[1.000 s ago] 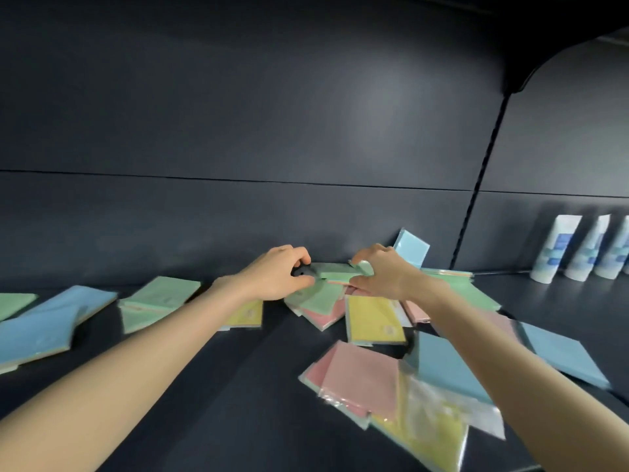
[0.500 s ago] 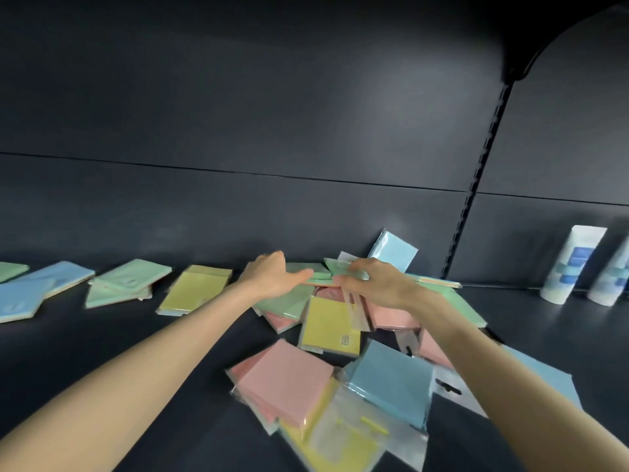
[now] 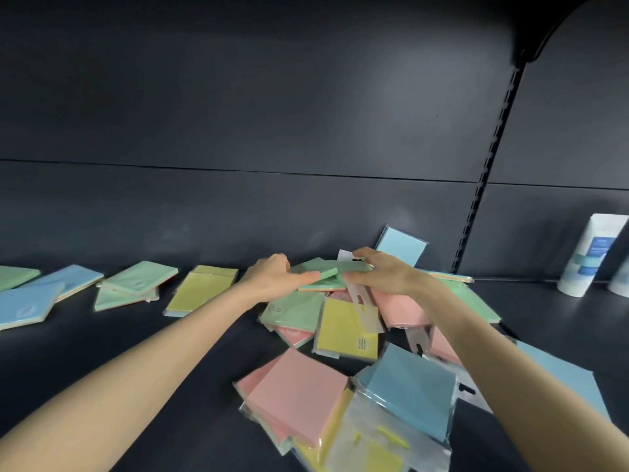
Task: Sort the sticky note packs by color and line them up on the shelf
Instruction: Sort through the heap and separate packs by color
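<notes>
1. Lying nearest on the shelf (image 3: 136,362) is a loose heap of a pink pack (image 3: 299,393), a blue pack (image 3: 412,393) and a wrapped yellow pack (image 3: 374,447), all overlapping. Both forearms reach across it, so a dipped arm could probably sweep these slick wrappers off the front edge.
2. Beyond that, a flat yellow pack (image 3: 347,332) and a lower green pack (image 3: 292,310) lie overlapped below the hands. A clear hang tab (image 3: 362,308) lies across the yellow one. Anything lifted from above may snag the tab and drag its neighbours along.
3. The left hand (image 3: 272,277) and right hand (image 3: 384,272) meet on the green pack (image 3: 323,279), which tops the mixed pile near the back.
   - The left thumb lies along its near edge, with the fingers curled behind.
   - The right fingers arch over the top, with the thumb at the front.
   - Between them they pinch it. An orange edge shows beneath, so I cannot tell whether it is one pack or two. If it is two, they could slide apart when lifted.
4. Just behind the right hand, a leaning blue pack (image 3: 401,248) is propped on the back panel (image 3: 272,199). A careless knuckle would likely knock it over.
5. Along the back to the left lie a lone yellow pack (image 3: 200,289), a green pair (image 3: 136,284) and a blue pair (image 3: 30,304), all askew. The yellow one sits between the hands and the greens. Far right, a white tube (image 3: 589,253) stands well apart.
</notes>
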Demonstrator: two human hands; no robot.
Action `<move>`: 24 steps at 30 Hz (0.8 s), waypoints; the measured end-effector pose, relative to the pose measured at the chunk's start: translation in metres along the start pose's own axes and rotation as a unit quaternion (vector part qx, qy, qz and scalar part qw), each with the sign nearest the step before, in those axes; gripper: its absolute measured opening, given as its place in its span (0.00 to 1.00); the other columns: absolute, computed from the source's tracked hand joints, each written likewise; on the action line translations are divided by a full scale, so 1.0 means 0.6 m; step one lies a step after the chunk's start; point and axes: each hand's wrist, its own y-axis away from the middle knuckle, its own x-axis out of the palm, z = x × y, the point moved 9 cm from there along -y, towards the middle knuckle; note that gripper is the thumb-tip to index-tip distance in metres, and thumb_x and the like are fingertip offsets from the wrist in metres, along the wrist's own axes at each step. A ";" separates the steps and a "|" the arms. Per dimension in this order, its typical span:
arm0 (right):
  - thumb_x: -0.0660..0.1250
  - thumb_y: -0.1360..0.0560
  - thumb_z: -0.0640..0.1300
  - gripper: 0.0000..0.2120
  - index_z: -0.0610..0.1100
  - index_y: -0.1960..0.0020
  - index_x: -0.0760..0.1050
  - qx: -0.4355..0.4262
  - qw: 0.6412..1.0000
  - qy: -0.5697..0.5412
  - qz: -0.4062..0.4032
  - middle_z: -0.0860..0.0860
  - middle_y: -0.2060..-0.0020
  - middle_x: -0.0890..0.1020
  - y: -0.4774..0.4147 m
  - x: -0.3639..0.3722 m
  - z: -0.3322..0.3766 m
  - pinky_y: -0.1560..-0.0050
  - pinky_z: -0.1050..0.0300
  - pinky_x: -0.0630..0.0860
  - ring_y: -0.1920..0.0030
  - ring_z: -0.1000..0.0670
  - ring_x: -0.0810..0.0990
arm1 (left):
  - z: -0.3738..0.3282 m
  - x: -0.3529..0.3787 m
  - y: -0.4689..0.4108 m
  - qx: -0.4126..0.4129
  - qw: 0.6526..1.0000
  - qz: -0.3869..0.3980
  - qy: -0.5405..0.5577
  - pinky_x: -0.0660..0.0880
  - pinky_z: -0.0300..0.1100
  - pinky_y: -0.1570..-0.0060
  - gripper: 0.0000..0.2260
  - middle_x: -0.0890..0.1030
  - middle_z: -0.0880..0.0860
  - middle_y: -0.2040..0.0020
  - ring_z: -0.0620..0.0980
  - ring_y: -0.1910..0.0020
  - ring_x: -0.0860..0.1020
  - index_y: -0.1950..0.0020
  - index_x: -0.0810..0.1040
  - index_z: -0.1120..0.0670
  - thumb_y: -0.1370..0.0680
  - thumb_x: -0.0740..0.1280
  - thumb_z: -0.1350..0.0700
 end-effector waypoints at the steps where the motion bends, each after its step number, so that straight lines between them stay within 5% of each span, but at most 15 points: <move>1: 0.65 0.24 0.53 0.31 0.45 0.26 0.58 -0.003 1.000 -0.006 0.009 0.48 0.30 0.68 -0.002 0.002 0.001 0.38 0.60 0.63 0.32 0.47 0.68 | 0.001 0.000 0.000 0.002 1.000 0.007 0.006 0.72 0.45 0.50 0.23 0.78 0.52 0.50 0.52 0.51 0.76 0.47 0.73 0.52 0.30 0.67 0.35; 3: 0.67 0.25 0.51 0.32 0.46 0.26 0.59 -0.008 1.000 -0.009 0.013 0.48 0.31 0.69 -0.005 -0.001 0.005 0.38 0.59 0.65 0.33 0.47 0.69 | 0.002 -0.002 0.002 0.006 0.999 0.017 0.026 0.73 0.44 0.50 0.25 0.78 0.54 0.45 0.52 0.48 0.76 0.40 0.74 0.49 0.31 0.69 0.37; 7: 0.74 0.30 0.46 0.34 0.44 0.29 0.63 -0.019 0.999 -0.045 -0.019 0.49 0.42 0.72 -0.012 -0.008 0.007 0.40 0.58 0.69 0.41 0.48 0.73 | -0.002 -0.008 0.007 0.021 0.998 0.003 0.062 0.68 0.42 0.56 0.21 0.77 0.56 0.41 0.54 0.44 0.76 0.40 0.77 0.47 0.29 0.68 0.39; 13: 0.81 0.40 0.45 0.47 0.47 0.27 0.61 -0.016 0.991 -0.112 -0.069 0.47 0.35 0.71 -0.029 -0.012 -0.008 0.33 0.52 0.68 0.33 0.48 0.69 | 0.005 -0.015 0.011 0.024 0.994 -0.046 0.101 0.69 0.39 0.67 0.19 0.78 0.57 0.49 0.48 0.64 0.75 0.41 0.77 0.51 0.29 0.71 0.44; 16: 0.82 0.44 0.44 0.57 0.49 0.24 0.52 -0.022 0.990 -0.120 -0.075 0.47 0.30 0.66 -0.030 -0.012 -0.003 0.31 0.47 0.67 0.28 0.47 0.62 | 0.005 -0.024 0.013 0.034 0.988 -0.080 0.126 0.75 0.43 0.55 0.23 0.77 0.52 0.48 0.50 0.52 0.76 0.39 0.74 0.52 0.31 0.75 0.47; 19: 0.82 0.44 0.40 0.60 0.50 0.23 0.48 -0.033 0.981 -0.163 -0.101 0.45 0.31 0.68 -0.024 -0.018 0.004 0.33 0.45 0.69 0.30 0.45 0.67 | 0.005 -0.033 0.016 0.042 0.976 -0.112 0.183 0.74 0.45 0.48 0.27 0.75 0.52 0.43 0.50 0.46 0.75 0.38 0.72 0.51 0.33 0.77 0.53; 24: 0.79 0.38 0.36 0.45 0.45 0.27 0.61 -0.052 0.963 -0.210 -0.158 0.46 0.41 0.75 0.009 -0.045 0.021 0.41 0.53 0.75 0.43 0.47 0.76 | 0.003 -0.041 0.025 0.038 0.954 -0.117 0.274 0.75 0.49 0.43 0.37 0.76 0.50 0.45 0.50 0.45 0.77 0.29 0.65 0.52 0.34 0.77 0.59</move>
